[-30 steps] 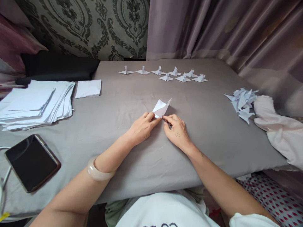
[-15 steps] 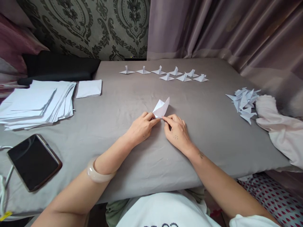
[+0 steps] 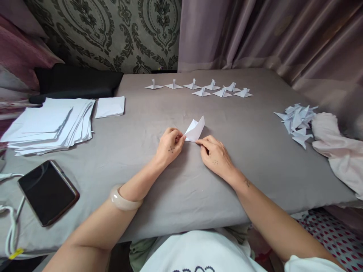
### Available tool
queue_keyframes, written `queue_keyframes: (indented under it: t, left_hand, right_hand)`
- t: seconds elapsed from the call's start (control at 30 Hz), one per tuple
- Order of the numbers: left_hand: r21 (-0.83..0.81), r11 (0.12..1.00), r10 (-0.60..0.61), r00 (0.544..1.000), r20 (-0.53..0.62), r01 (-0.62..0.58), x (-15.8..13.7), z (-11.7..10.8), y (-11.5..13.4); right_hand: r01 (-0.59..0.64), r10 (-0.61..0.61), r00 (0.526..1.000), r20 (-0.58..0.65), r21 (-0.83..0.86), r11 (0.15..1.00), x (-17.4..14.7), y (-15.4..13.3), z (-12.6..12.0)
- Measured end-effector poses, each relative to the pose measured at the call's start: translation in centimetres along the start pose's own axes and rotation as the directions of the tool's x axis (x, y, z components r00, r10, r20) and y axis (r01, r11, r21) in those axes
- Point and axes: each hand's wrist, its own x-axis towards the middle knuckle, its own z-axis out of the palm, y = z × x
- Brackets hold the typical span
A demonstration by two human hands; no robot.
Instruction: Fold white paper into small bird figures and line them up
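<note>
Pinching the left corner of a small, partly folded white paper sheet (image 3: 195, 130) between thumb and forefinger of the left hand (image 3: 170, 146), with the other fingers curled in. Touching the near right corner with the forefinger tip of the right hand (image 3: 217, 156), other fingers bent under; cannot tell whether pinching there or only pressing. Holding the sheet over the middle of a broad, grey cloth-covered desk (image 3: 241, 128), with one flap raised and slanting up to the right.

Facing, toward the far edge, eight small white folded-paper birds (image 3: 212, 87), set in two staggered rows with wings spread, five behind and three in front. Having, well to the right, a jumbled heap of pointed white paper foldings (image 3: 297, 119), just beside a crumpled pale pink cloth (image 3: 340, 151). Having, to the left, a thick, uneven stack of large white paper sheets (image 3: 51, 124), with a neater stack of small white paper pieces (image 3: 110, 107) just beside and a folded black cloth (image 3: 79, 81) behind. Having, nearer on that side, a rectangular dark-screened device (image 3: 48, 192) near a looped white cable (image 3: 13, 230). Wearing a pale, glossy bangle (image 3: 124, 200) on the left forearm. Looking toward a dark damask-patterned wall (image 3: 119, 30) and a shiny mauve curtain (image 3: 227, 30).
</note>
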Motion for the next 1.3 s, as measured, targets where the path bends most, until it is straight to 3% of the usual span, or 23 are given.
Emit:
queue_keyframes:
  t: [0.13,0.27,0.67,0.83,1.0,1.2,1.3]
  left_hand:
    - [0.029,0.997,-0.064,0.998,-0.024,0.065,0.2,0.0,0.7]
    - [0.020,0.995,-0.099,0.995,-0.018,0.100,0.1,-0.2,1.2]
    - [-0.009,0.981,-0.193,0.980,0.057,0.194,-0.1,-0.4,1.1]
    - [0.031,0.994,-0.108,0.989,0.103,0.105,-0.5,-0.6,0.7]
    - [0.114,0.993,-0.048,0.996,0.070,0.040,-0.6,-0.1,-0.4]
    - [0.190,0.982,0.001,0.999,0.033,-0.007,0.4,-0.1,-1.4]
    - [0.194,0.981,0.000,1.000,0.014,-0.003,0.9,-0.2,-1.4]
  right_hand:
    - [-0.026,0.027,1.000,-0.003,0.101,0.995,0.3,0.1,-0.2]
    - [0.020,0.000,0.994,-0.111,0.182,0.983,0.6,0.0,0.1]
    - [0.168,-0.170,0.978,-0.123,-0.027,0.985,0.0,-0.1,1.2]
    - [0.170,-0.172,0.977,-0.125,-0.027,0.985,0.0,0.0,1.3]
    - [0.142,-0.136,0.982,-0.128,0.041,0.989,0.4,0.0,0.9]
    - [-0.010,0.008,1.000,0.009,0.229,0.973,1.7,0.2,-1.0]
    - [-0.008,-0.004,0.999,0.048,0.250,0.968,2.2,0.6,-1.4]
